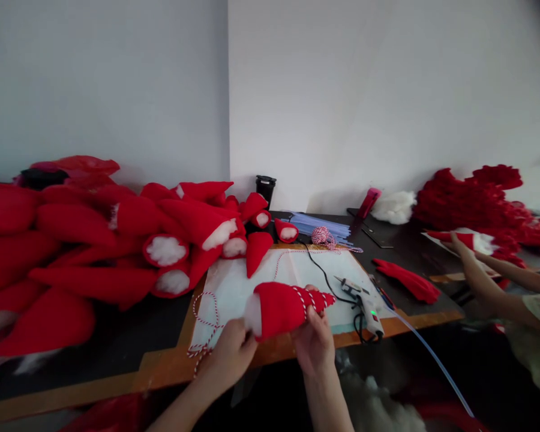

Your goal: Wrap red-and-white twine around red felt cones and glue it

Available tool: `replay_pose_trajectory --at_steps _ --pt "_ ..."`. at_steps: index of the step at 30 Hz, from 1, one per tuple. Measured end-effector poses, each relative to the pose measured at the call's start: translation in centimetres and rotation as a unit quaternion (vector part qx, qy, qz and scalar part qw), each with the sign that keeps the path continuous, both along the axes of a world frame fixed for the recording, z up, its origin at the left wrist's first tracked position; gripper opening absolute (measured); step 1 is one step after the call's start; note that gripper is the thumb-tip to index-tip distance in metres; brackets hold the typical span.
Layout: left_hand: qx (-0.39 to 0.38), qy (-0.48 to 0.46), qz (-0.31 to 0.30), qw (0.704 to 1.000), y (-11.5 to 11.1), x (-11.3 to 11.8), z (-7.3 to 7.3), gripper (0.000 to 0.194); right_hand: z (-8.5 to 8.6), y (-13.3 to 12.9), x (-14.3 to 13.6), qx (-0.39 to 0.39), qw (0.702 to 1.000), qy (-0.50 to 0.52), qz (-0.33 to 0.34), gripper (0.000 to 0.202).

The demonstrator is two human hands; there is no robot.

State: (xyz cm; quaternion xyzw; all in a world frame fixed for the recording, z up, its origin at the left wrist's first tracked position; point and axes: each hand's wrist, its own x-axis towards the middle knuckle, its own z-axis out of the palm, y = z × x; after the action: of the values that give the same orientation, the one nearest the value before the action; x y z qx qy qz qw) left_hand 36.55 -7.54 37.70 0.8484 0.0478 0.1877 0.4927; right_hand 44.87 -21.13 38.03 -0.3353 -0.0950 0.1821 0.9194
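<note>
A red felt cone hat [276, 309] filled with white stuffing [252, 315] is held lying sideways over the work mat, its tip to the right. Red-and-white twisted cord [299, 294] winds around its narrow end. My right hand [315, 342] grips the cone from below, thumb pressed beside the windings. My left hand [231, 354] is closed at the stuffed open end; its fingertips are partly hidden there. Loose striped cord [216, 312] loops across the mat and passes behind my left hand. A white glue gun [366, 309] with a green light lies to the right.
Stuffed red cones [94, 240] are heaped at left. Behind the white mat [234, 270] are a cord ball [323, 237], translucent glue sticks [317, 227] and a black cup [265, 189]. A red felt piece [407, 280] lies right. A co-worker's hands [461, 249] hold another cone.
</note>
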Motion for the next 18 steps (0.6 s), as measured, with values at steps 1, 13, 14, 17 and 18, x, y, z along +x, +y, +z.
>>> replay_pose_trajectory --at_steps 1,13,14,17,18 --pt "0.02 0.001 0.008 1.0 -0.6 -0.5 -0.4 0.032 -0.1 0.3 0.4 -0.005 1.0 0.008 -0.024 0.043" --pt "0.115 -0.037 -0.055 0.991 -1.5 -4.9 1.5 0.027 -0.4 0.4 2.4 -0.222 0.963 -0.11 -0.108 0.038" --pt "0.107 -0.038 -0.052 0.992 -1.3 -4.9 1.7 0.027 -0.2 0.5 2.5 -0.241 0.958 -0.125 -0.094 0.036" --pt "0.095 -0.047 -0.031 0.994 -0.6 -4.5 2.0 0.025 0.3 0.6 2.7 -0.261 0.952 -0.148 -0.057 0.035" --pt "0.09 -0.046 -0.018 0.995 -0.4 -4.3 1.8 0.024 0.4 0.7 2.7 -0.264 0.952 -0.152 -0.042 0.033"
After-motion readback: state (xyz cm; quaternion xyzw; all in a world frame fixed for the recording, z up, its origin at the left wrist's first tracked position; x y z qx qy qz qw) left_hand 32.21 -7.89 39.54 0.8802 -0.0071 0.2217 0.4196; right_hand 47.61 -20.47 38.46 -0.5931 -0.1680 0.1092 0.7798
